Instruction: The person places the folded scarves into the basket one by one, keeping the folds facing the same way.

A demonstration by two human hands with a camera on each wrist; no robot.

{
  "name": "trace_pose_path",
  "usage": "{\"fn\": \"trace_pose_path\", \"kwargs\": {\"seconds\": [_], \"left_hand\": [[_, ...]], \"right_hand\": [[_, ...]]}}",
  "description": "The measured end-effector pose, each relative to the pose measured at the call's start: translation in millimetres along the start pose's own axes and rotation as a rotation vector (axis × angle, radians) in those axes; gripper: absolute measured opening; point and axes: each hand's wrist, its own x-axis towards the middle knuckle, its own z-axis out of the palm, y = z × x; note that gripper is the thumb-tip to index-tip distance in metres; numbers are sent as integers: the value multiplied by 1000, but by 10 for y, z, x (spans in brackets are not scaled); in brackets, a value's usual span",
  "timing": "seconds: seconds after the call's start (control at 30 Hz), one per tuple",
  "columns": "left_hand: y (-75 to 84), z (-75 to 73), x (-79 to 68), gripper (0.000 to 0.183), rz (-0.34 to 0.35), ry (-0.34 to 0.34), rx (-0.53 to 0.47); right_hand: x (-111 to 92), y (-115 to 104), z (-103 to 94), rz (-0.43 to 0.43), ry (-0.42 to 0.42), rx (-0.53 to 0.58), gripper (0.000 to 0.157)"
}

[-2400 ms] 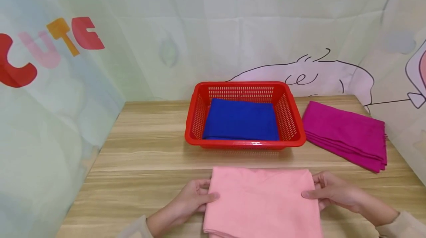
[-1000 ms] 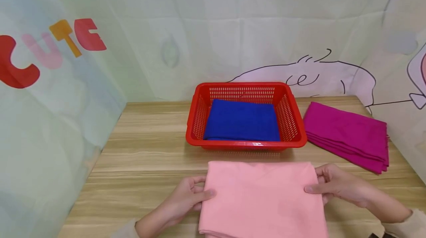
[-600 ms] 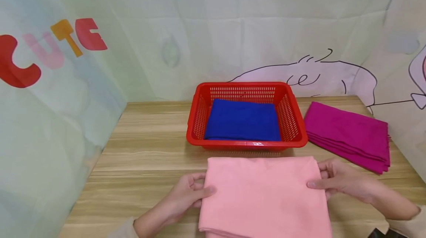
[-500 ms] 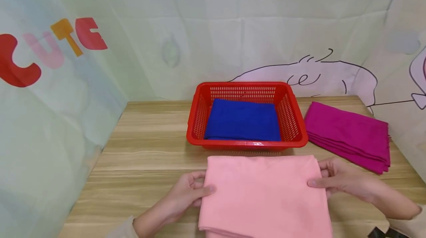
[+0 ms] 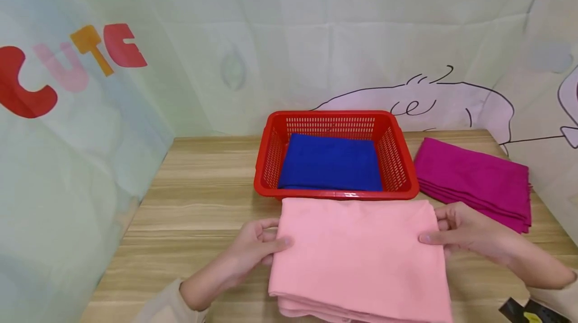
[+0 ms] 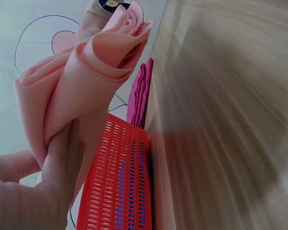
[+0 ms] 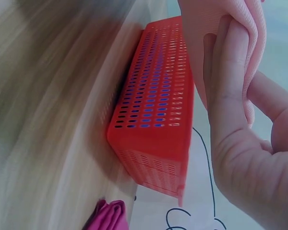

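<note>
A folded pink cloth (image 5: 356, 258) is held up off the table between both hands, just in front of the basket. My left hand (image 5: 255, 248) pinches its left edge, thumb on top and fingers underneath. On the opposite edge, my right hand (image 5: 465, 230) grips it the same way. The left wrist view shows the cloth's layers (image 6: 81, 86) hanging in loose folds above the wood. Beyond it stands a red perforated plastic basket (image 5: 336, 194), its front partly overlapped by the cloth's far edge. Inside lies a folded blue cloth (image 5: 331, 162).
A folded magenta cloth (image 5: 474, 177) lies on the wooden table (image 5: 194, 202) to the right of the basket. A printed fabric backdrop (image 5: 289, 62) rises behind the table and along both sides.
Both hands have raised the pink cloth and carried it forward toward the basket; more of its lower folds now show. The basket, blue cloth and magenta cloth stay put.
</note>
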Motion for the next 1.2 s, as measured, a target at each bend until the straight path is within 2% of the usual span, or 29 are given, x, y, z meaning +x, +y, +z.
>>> {"fn": "trace_pose_path", "kwargs": {"seconds": [0.33,0.5,0.73,1.07,1.2], "left_hand": [[101,-33,47,50,12,4,12],[167,-48,64,52,20,10,13],[251,-86,91,51,56,-2,15],[331,-118,141,52,66,11,2],[361,-132,172,51,75,19,-12]], "right_hand": [[31,-156,-47,6,50,-77,29],[58,-219,-59,34,86,-96,34],[111,-312,-71,51,125,-131,39],[171,-392,-115,-1,112,-135,32],[188,-433,-130,18,147,-142,38]]}}
